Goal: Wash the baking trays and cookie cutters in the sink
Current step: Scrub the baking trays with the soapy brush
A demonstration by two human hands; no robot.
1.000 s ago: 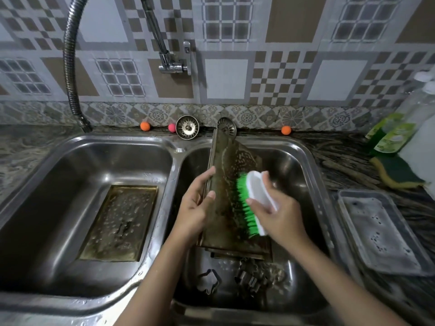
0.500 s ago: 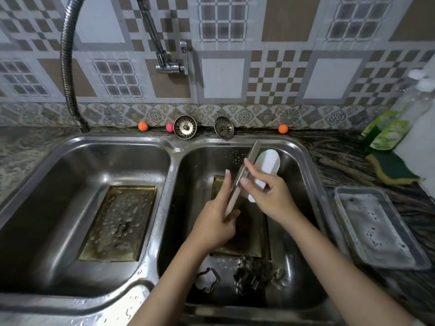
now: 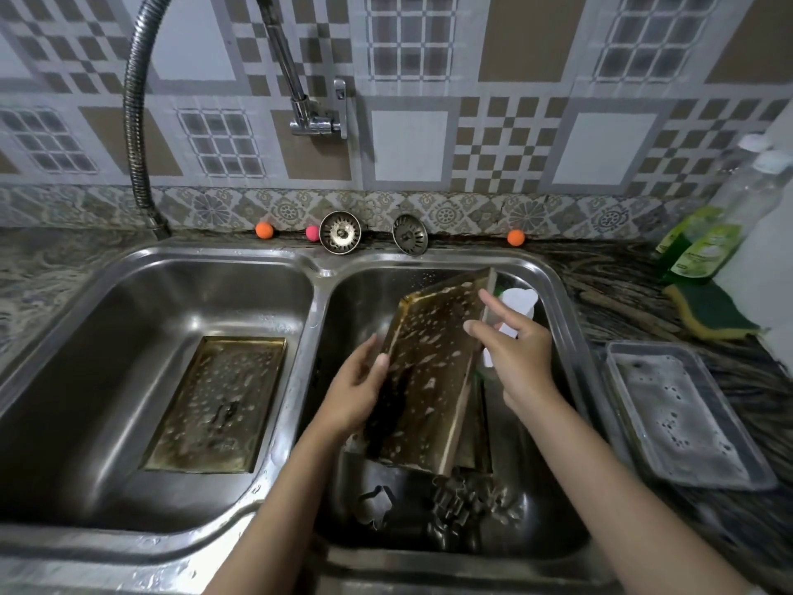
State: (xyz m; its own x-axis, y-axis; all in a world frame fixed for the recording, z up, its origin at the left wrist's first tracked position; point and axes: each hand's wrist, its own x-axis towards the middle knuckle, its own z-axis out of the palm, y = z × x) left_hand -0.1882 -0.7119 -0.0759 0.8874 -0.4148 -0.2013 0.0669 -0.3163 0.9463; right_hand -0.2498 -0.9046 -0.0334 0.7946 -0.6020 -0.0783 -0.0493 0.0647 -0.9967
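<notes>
now both hands [image 3: 360, 390] grip soapy baking tray [image 3: 429, 371] – tilted, over right sink basin [image 3: 558, 423]

Over the right basin [image 3: 558, 294] both hands tilt a soapy baking tray [image 3: 433, 371] — left hand [image 3: 358, 392] gripping its left edge, right hand [image 3: 515, 354] pinching the right edge while holding a white brush [image 3: 517, 304]; cookie cutters [image 3: 463, 504] lie below.

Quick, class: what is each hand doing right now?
Left hand: grips the soapy baking tray by its left edge.
Right hand: holds the white brush, fingers touching the tray.
</notes>
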